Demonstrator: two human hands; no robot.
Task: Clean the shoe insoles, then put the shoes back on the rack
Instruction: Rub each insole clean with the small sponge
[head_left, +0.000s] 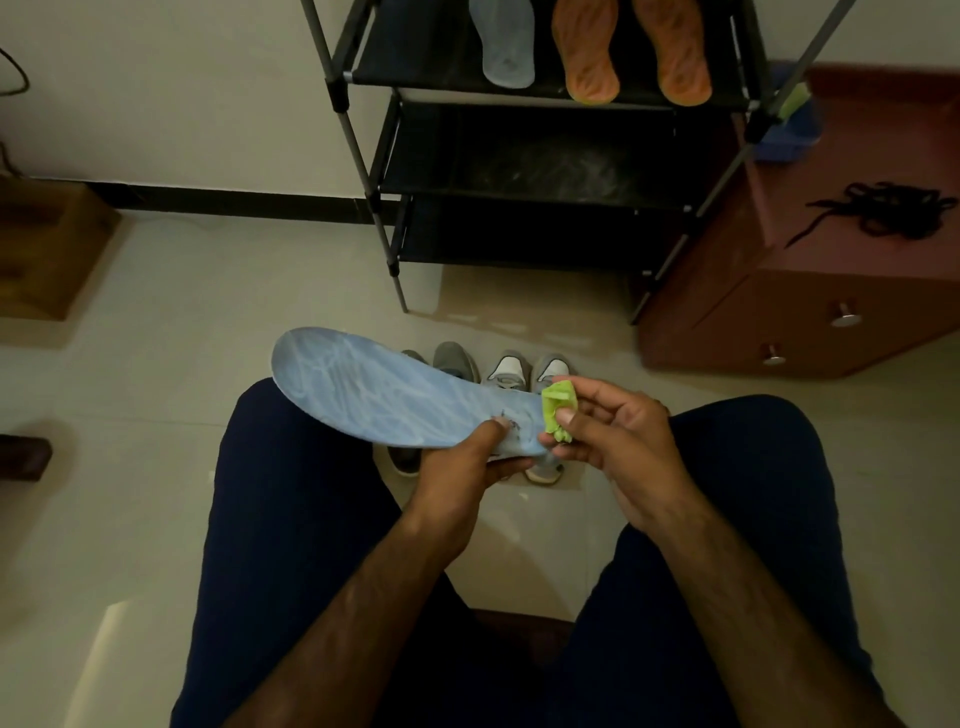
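My left hand (460, 465) grips the heel end of a light blue insole (374, 389), thumb on top, and the toe end points up-left above my knee. My right hand (613, 431) pinches a small crumpled green cloth (558, 410) against the insole's heel edge. On the floor between my knees stand two pairs of grey shoes (498, 371), partly hidden behind the insole and hands. The black shoe rack (519, 171) stands ahead; its top shelf carries a pale blue insole (506, 41) and two orange insoles (631, 49).
A reddish-brown drawer cabinet (810, 291) stands right of the rack with black shoelaces (888, 210) on its top. A cardboard box (47, 249) sits at the left wall. The rack's two lower shelves hold nothing. My legs in dark trousers fill the foreground.
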